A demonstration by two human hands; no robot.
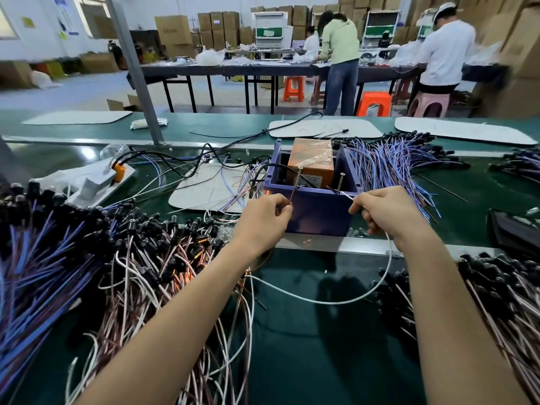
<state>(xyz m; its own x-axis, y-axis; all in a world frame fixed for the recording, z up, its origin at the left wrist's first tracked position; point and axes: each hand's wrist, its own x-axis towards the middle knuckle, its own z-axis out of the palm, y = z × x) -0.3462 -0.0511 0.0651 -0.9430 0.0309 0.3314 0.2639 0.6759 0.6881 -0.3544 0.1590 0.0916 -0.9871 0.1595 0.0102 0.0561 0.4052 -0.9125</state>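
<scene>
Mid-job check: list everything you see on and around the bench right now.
purple box: one, purple, bench centre, just beyond the hands
orange carton: one, orange, inside the purple box
metal pins: two, upright at the box's front rim
wire heaps: several, blue, purple and pink-white, on both sides
white mats: four, white, one left of the box, three on the rear belt
people: at least three, at the far table
brown wire: one, brown, by the left pin
white wire: one, white, looping over the green bench
left hand: pinches the brown wire
right hand: pinches the white wire
</scene>
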